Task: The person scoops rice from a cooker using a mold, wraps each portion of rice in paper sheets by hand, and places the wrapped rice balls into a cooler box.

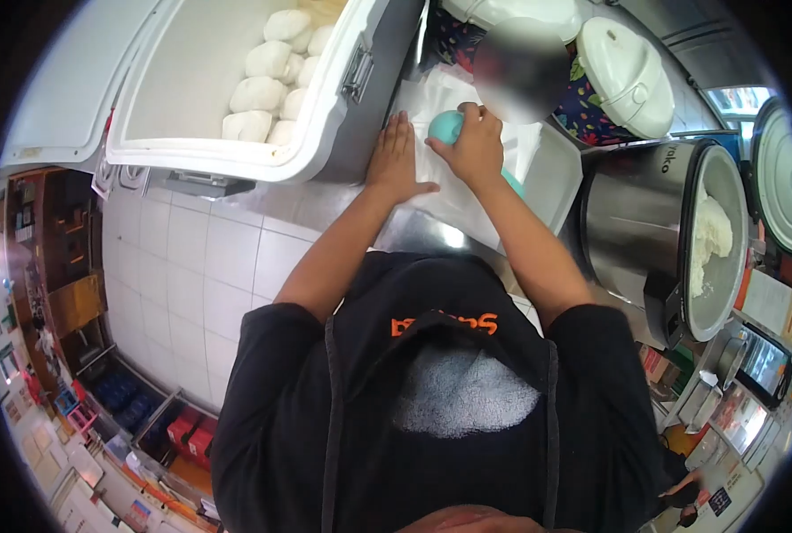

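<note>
My left hand [396, 163] lies flat with its fingers spread, at the left edge of white paper sheets [431, 182] on the metal counter. My right hand [472, 147] is wrapped round a round, light green object [446, 127] over the same sheets. Part of another green thing [512, 183] shows beside my right wrist. Left of my hands stands an open white-lined cooler [183, 80], in which several round white dough pieces [258, 94] are stacked.
Right of the sheets is a pale tray [563, 178], then a steel cooker [636, 195] holding white rice or a similar mass [712, 235]. Its round lid [785, 173] stands beyond. White-lidded containers [627, 75] with floral sides are at the back. A blurred round area covers part of the back.
</note>
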A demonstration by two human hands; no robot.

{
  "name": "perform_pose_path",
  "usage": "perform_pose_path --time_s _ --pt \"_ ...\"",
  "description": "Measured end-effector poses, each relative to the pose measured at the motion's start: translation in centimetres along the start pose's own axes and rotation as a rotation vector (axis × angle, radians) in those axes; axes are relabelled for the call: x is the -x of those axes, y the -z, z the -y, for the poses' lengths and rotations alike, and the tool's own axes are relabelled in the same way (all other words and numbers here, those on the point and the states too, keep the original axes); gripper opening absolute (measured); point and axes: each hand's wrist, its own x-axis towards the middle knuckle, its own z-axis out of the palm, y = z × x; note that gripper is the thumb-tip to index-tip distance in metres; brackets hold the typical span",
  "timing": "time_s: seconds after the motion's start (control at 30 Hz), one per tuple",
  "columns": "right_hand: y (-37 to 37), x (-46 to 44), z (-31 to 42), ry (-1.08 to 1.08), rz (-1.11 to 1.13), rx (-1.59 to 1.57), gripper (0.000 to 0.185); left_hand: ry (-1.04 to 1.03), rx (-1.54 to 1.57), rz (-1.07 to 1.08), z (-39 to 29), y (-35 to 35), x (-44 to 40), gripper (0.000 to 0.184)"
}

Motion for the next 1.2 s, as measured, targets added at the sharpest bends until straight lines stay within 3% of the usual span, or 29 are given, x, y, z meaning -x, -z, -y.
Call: perform_pose_path --time_s 0.07,0.17,0.2,0.27,0.3,0.33,0.37,0.4,0.43,0.47,0.5,0.53,0.6,0.7,0.83,0.9,1.0,1.13,1.2 --pt "1.7 0.4 -1.2 -0.045 -0.219 -0.101 0.075 -0.065 0.027 -0.078 0.3 -1.0 1.1 0.121" --pt "3.6 1.1 -7.2 -0.28 -0.264 -0.242 0.074 -0.208 0.077 -0.268 0.6 -1.7 4.0 0.104" --pt "4.2 1.5 -10.0 -0.364 -0.227 -0.223 0.073 -0.219 0.08 -0.256 0.4 -1.3 5.1 0.104" --pt "4.8 2.7 -14.6 -0.452 -0.2 -0.204 0.072 -0.366 0.109 -0.01 0.2 -0.4 6.5 0.096" --pt "4.9 3.4 -16.2 -0.475 -0.215 -0.129 0.07 -0.397 0.102 -0.035 -0.1 0.0 7.1 0.078" --pt "4.7 4.0 -17.5 -0.495 -0.226 -0.055 0.068 -0.403 0.102 -0.032 -0.1 -0.2 7.3 0.078" --pt "4.6 4.4 -18.5 -0.502 -0.228 -0.056 0.068 -0.422 0.106 -0.067 0.0 -0.6 7.5 0.064" --pt "4.3 4.8 -19.3 -0.43 -0.192 -0.013 0.065 -0.441 0.11 -0.1 0.1 -0.9 7.7 0.05" --pt "3.9 5.2 -20.2 -0.359 -0.157 0.029 0.062 -0.446 0.109 -0.094 0.3 -1.2 7.9 0.05" --pt "4.0 5.6 -19.3 -0.366 -0.16 0.027 0.062 -0.44 0.156 -0.138 0.5 -1.2 7.7 0.035" --pt "4.6 6.1 -16.9 -0.221 -0.246 0.132 0.059 -0.434 0.202 -0.185 0.6 -1.1 7.5 0.019" --pt "5.0 6.6 -14.6 -0.074 -0.329 0.238 0.056 -0.439 0.198 -0.184 0.7 -0.9 7.1 0.019" --pt "5.2 7.7 -11.6 0.231 -0.085 0.015 0.053 -0.404 0.265 -0.299 0.5 -0.5 6.7 0.006" --pt "3.9 9.6 -8.3 0.352 0.011 0.021 0.04 -0.296 0.355 -0.423 -0.3 0.3 6.0 0.008" --pt "2.5 9.8 -10.2 0.241 0.052 0.081 0.03 -0.352 0.294 -0.446 -0.3 2.4 5.5 0.012" --pt "3.1 9.7 -10.2 0.253 0.071 -0.029 0.02 -0.4 0.287 -0.329 0.0 3.3 5.7 0.018" --pt "3.5 9.4 -10.5 0.307 0.098 -0.151 0.018 -0.306 0.316 -0.361 -1.4 3.5 5.6 0.022" --pt "3.7 9.0 -10.2 0.285 0.13 -0.109 0.015 -0.351 0.272 -0.31 -2.8 2.8 4.8 0.018" --pt "3.2 8.8 -10.5 0.287 0.092 -0.082 0.013 -0.295 0.068 -0.225 -2.7 2.4 4.4 0.014"
